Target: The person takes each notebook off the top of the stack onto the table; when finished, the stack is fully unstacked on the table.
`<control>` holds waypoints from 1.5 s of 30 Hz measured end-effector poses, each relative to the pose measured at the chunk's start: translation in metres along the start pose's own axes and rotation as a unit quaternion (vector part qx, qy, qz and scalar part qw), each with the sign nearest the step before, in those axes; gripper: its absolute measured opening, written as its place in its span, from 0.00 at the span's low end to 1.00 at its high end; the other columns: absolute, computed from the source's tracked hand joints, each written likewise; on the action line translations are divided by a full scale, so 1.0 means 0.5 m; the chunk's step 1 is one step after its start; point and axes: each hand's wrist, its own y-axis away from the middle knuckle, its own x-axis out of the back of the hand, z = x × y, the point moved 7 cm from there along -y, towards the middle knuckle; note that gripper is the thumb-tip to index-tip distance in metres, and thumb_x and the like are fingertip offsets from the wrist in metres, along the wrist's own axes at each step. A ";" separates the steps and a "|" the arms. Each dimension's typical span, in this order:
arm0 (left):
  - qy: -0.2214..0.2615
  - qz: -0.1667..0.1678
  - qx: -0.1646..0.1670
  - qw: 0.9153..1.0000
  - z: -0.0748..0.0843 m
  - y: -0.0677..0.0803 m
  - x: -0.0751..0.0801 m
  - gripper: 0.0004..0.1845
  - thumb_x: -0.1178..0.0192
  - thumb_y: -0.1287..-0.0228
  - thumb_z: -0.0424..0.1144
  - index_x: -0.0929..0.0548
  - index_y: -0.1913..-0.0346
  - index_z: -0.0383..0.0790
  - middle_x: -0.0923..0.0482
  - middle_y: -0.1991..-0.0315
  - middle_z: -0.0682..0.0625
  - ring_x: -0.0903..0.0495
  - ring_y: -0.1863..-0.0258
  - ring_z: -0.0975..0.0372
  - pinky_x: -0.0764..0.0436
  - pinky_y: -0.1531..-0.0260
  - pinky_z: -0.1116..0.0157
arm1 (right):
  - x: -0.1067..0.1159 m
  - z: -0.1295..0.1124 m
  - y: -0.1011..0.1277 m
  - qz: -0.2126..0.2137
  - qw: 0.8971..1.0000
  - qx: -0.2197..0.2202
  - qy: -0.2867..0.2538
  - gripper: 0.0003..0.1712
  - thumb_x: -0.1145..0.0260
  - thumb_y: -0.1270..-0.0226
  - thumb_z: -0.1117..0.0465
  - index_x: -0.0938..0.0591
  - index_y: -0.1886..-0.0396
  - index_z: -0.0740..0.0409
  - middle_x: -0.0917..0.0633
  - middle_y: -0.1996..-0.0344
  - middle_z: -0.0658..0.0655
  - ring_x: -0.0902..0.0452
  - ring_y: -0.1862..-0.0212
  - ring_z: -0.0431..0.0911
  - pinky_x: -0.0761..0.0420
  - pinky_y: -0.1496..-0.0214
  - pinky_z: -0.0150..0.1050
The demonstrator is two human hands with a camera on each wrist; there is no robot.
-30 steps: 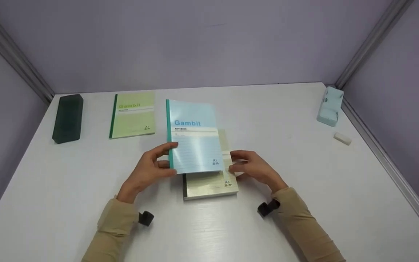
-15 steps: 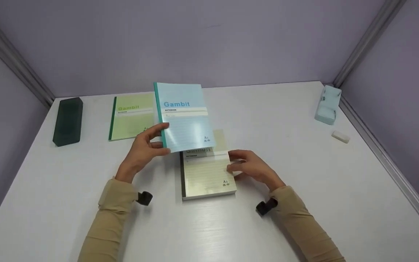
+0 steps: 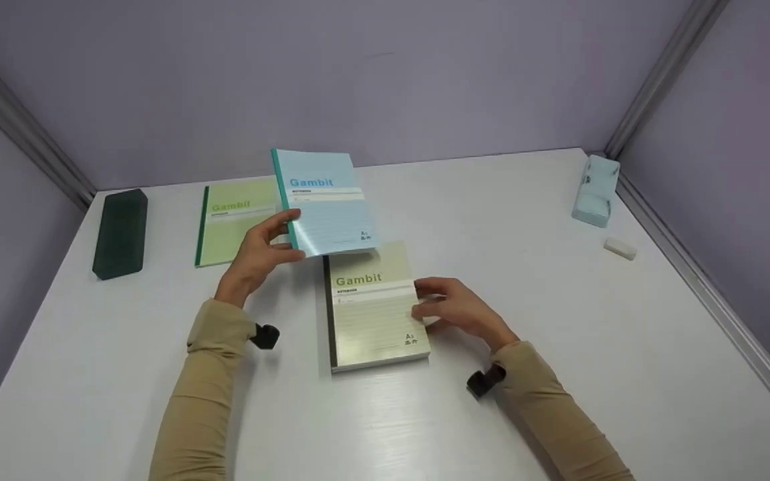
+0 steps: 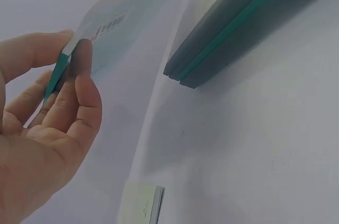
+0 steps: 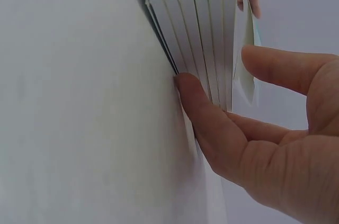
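Pinching the blue Gambit notebook (image 3: 321, 204) along its teal spine, thumb on the cover and fingers beneath: left hand (image 3: 258, 257), lifted clear of the white table (image 3: 525, 321) and tilted above the gap between the stack and the green Gambit notebook (image 3: 231, 224) lying flat at the back left. Resting against the right edge of the stack of notebooks (image 3: 371, 314), fingers loosely curled at its side, thumb near the top cover: right hand (image 3: 458, 310). Seen only from the right wrist: several separate notebook edges (image 5: 204, 33) fanned in that stack, a fingertip (image 5: 188, 86) pressed to the lowest ones, thumb held apart above. Seen only from the left wrist: the pinch itself, thumb (image 4: 85, 75) over the teal edge. Farther out in the head view: dark green case (image 3: 119, 232) at far left, pale blue box (image 3: 595, 190) and white eraser (image 3: 619, 248) at far right.
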 end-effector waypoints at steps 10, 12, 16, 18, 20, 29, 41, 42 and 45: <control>-0.024 0.028 0.023 0.999 -0.014 -0.034 0.040 0.40 0.37 0.45 0.21 0.36 0.28 0.44 0.38 0.32 0.46 0.36 0.41 0.54 0.23 0.57 0.70 | -0.019 -0.008 -0.006 -0.002 1.000 0.007 -0.001 0.32 0.32 0.40 0.64 0.28 0.35 0.61 0.24 0.43 0.62 0.23 0.48 0.53 0.18 0.57 0.48; -0.023 0.029 0.037 0.999 -0.021 -0.034 0.045 0.40 0.37 0.44 0.21 0.36 0.28 0.46 0.39 0.32 0.46 0.37 0.40 0.54 0.24 0.57 0.70 | -0.025 -0.007 -0.005 -0.004 1.000 0.005 -0.003 0.32 0.32 0.40 0.64 0.28 0.35 0.61 0.24 0.43 0.62 0.23 0.48 0.53 0.18 0.57 0.48; -0.011 0.023 0.054 0.998 -0.038 -0.039 0.048 0.40 0.39 0.43 0.20 0.36 0.28 0.46 0.38 0.34 0.43 0.33 0.46 0.54 0.24 0.58 0.69 | -0.032 -0.003 -0.004 -0.005 1.000 0.002 -0.009 0.32 0.32 0.41 0.64 0.28 0.35 0.61 0.24 0.43 0.61 0.23 0.49 0.53 0.18 0.57 0.48; -0.002 0.022 0.055 0.998 -0.047 -0.044 0.048 0.40 0.41 0.43 0.19 0.36 0.28 0.45 0.37 0.36 0.42 0.31 0.50 0.55 0.24 0.59 0.68 | -0.032 -0.002 -0.004 -0.005 1.000 0.002 -0.010 0.32 0.32 0.41 0.64 0.28 0.35 0.61 0.24 0.43 0.61 0.22 0.49 0.52 0.18 0.57 0.48; 0.007 0.021 0.058 0.998 -0.056 -0.048 0.048 0.39 0.42 0.43 0.19 0.36 0.28 0.45 0.36 0.38 0.43 0.30 0.54 0.57 0.24 0.59 0.67 | -0.033 -0.002 -0.005 -0.004 1.000 0.002 -0.007 0.32 0.32 0.41 0.65 0.28 0.35 0.61 0.23 0.44 0.61 0.22 0.49 0.52 0.18 0.57 0.48; 0.004 0.017 0.088 0.996 -0.087 -0.061 0.048 0.37 0.46 0.40 0.20 0.39 0.27 0.42 0.37 0.37 0.41 0.31 0.57 0.58 0.27 0.56 0.61 | -0.034 -0.004 -0.006 0.000 1.000 0.002 0.002 0.31 0.33 0.40 0.65 0.27 0.36 0.60 0.24 0.44 0.61 0.22 0.49 0.52 0.18 0.58 0.47; -0.103 0.012 0.098 0.990 -0.098 -0.063 0.056 0.35 0.44 0.40 0.24 0.38 0.28 0.37 0.36 0.38 0.35 0.32 0.60 0.58 0.27 0.62 0.65 | -0.027 -0.004 0.000 0.006 1.000 0.002 0.001 0.32 0.33 0.41 0.65 0.28 0.35 0.60 0.24 0.42 0.61 0.23 0.48 0.53 0.19 0.57 0.48; -0.118 0.011 0.097 0.988 -0.098 -0.064 0.056 0.35 0.44 0.40 0.24 0.38 0.28 0.36 0.36 0.39 0.35 0.32 0.62 0.58 0.27 0.64 0.65 | -0.026 -0.004 -0.001 0.006 1.000 0.002 0.001 0.31 0.33 0.41 0.65 0.28 0.35 0.60 0.24 0.42 0.61 0.23 0.48 0.53 0.19 0.57 0.48; -0.145 0.014 0.095 0.985 -0.099 -0.065 0.059 0.34 0.44 0.41 0.25 0.37 0.29 0.35 0.34 0.41 0.36 0.33 0.66 0.58 0.29 0.67 0.65 | -0.026 -0.004 -0.001 0.006 1.000 0.000 0.002 0.31 0.33 0.41 0.65 0.27 0.36 0.59 0.24 0.42 0.61 0.22 0.48 0.53 0.19 0.57 0.48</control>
